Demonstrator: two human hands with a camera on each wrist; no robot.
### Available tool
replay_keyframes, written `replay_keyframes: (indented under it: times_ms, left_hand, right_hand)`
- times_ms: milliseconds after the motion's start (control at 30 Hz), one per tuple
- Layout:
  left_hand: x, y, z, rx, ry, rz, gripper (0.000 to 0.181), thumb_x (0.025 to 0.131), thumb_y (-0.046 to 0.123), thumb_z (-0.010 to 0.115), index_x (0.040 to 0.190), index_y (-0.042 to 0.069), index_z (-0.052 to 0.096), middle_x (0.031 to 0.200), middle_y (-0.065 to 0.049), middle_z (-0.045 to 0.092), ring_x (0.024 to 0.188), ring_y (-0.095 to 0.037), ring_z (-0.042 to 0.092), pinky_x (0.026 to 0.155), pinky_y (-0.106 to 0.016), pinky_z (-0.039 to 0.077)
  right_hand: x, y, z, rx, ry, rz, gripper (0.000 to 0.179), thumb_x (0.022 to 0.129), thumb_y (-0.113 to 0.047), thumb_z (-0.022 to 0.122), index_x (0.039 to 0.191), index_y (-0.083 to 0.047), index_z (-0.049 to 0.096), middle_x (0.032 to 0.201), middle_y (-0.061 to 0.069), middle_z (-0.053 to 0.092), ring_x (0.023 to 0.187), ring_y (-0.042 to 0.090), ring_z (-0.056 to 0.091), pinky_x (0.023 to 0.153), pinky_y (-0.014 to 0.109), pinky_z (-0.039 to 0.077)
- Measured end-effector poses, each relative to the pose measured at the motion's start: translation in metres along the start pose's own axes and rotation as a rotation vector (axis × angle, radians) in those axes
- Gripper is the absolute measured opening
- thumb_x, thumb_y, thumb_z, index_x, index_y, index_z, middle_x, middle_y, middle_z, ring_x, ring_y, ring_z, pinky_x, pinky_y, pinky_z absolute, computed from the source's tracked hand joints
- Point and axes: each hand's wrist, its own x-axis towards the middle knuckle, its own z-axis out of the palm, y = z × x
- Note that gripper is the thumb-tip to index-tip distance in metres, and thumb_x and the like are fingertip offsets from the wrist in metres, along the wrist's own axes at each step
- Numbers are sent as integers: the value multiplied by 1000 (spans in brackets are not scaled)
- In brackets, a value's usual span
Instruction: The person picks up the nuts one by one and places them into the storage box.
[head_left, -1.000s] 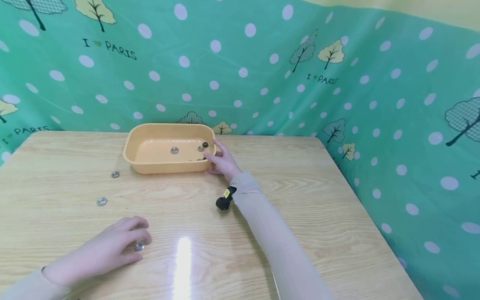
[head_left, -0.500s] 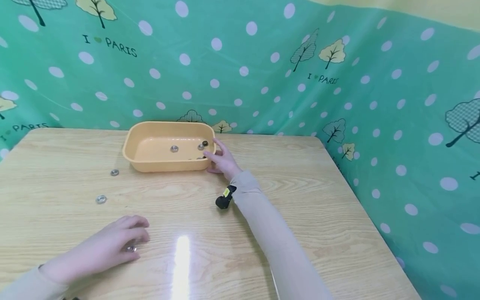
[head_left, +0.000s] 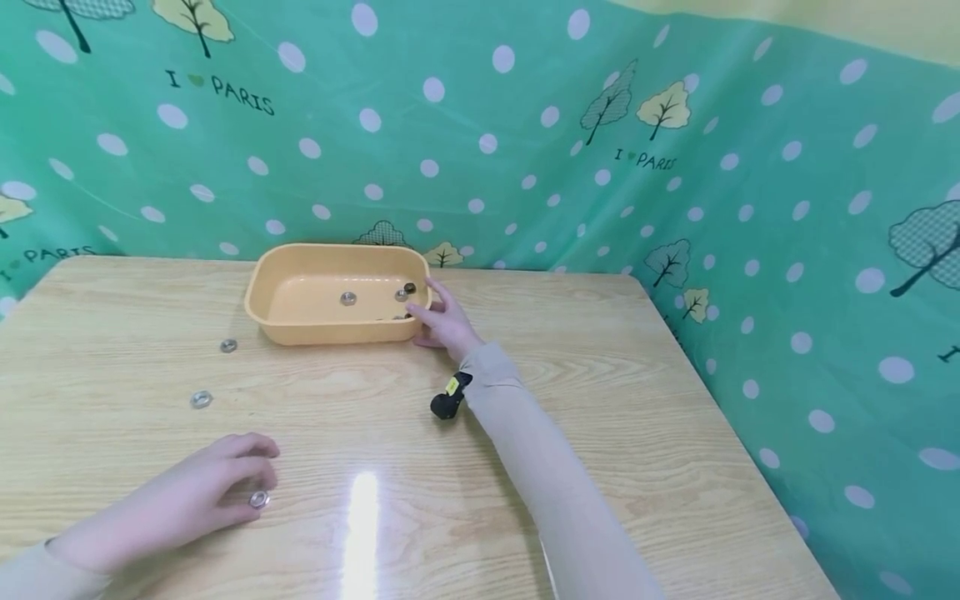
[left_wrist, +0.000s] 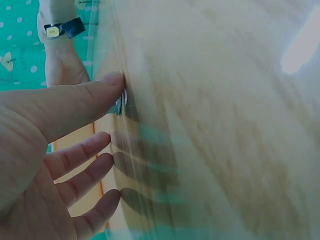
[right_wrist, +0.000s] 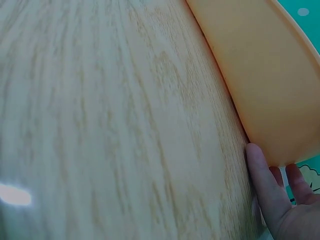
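Note:
In the head view my left hand (head_left: 191, 489) is low over the table at the left, fingers bent and thumb near a small silver nut (head_left: 258, 499). The left wrist view shows this nut (left_wrist: 120, 102) at the thumb tip; the index finger is hidden behind the thumb, and the nut appears pinched. My right hand (head_left: 450, 323) grips the right end of a yellow-orange plastic tub (head_left: 337, 335), with a finger over its rim. The right wrist view has the thumb (right_wrist: 265, 185) against the tub's outer wall. Several nuts lie inside the tub, mostly toward its right end.
Two more nuts lie on the wooden table (head_left: 360, 392): one nut (head_left: 228, 345) near the tub's left front, another nut (head_left: 201, 399) closer to the left hand. A green dotted curtain (head_left: 480, 133) hangs behind and to the right. A black wrist camera (head_left: 450, 400) sits under the right sleeve.
My left hand has shifted left and slightly back toward me. The nut at it has moved left, from between the fingers to the thumb tip. The right hand and tub stay put.

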Motion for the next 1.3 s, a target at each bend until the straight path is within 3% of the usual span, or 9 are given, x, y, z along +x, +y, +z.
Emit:
replay_keyframes:
  times_ms: [167, 333, 767, 1100, 1300]
  left_hand:
    - [-2, -3, -2, -3, -1, -2, 39, 59, 24, 84, 84, 37, 57, 107, 2, 59, 95, -20, 57, 80, -20, 52]
    - [-2, -3, -3, -15, -13, -7, 37, 59, 23, 84, 82, 37, 58, 107, 1, 59, 93, -21, 58, 75, -31, 57]
    - [1, -1, -4, -22, -28, 23, 33, 64, 25, 82, 83, 39, 59, 107, 2, 59, 94, -18, 57, 74, -34, 57]
    - [3, -3, -4, -13, -4, 72, 31, 66, 21, 81, 82, 35, 58, 104, 5, 60, 92, -16, 59, 76, -25, 55]
    - [7, -2, -8, -25, -11, 60, 30, 69, 19, 80, 85, 34, 60, 103, 7, 61, 92, -15, 61, 74, -31, 58]
  right_hand:
    - [0, 1, 0, 2, -2, -3, 70, 89, -22, 68, 146, -36, 31, 136, 16, 44, 115, 33, 56, 77, 38, 62]
    - [0, 1, 1, -8, -2, -5, 70, 89, -22, 68, 146, -36, 31, 136, 16, 43, 115, 33, 56, 77, 37, 62]
    - [0, 1, 1, -26, 5, -4, 70, 89, -23, 68, 146, -36, 31, 136, 17, 42, 117, 33, 55, 79, 38, 61]
    - [1, 2, 1, -34, 14, -2, 70, 88, -24, 69, 146, -37, 31, 135, 16, 43, 116, 32, 55, 78, 38, 62]
    - [-1, 1, 1, -34, 9, -9, 70, 89, -23, 68, 146, -36, 30, 136, 17, 42, 116, 33, 55, 77, 37, 62]
